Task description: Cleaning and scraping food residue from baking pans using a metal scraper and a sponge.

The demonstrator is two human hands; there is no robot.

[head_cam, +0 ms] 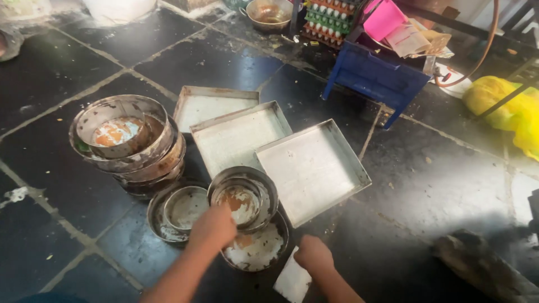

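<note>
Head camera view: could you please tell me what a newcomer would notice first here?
Three square metal baking trays lie overlapping on the dark tiled floor at centre, with a leaning stack of round metal cake tins left of them. In front, the left hand reaches among smaller round tins, and the right hand holds something white.

Three trays [312, 168] lie in an overlapping row on the floor [67, 67], running back to the left. Left of them stands a pan stack [128, 143]. Before the trays, nested pans [242, 199] sit in a larger pan [258, 249], another pan [182, 210] to their left
</note>
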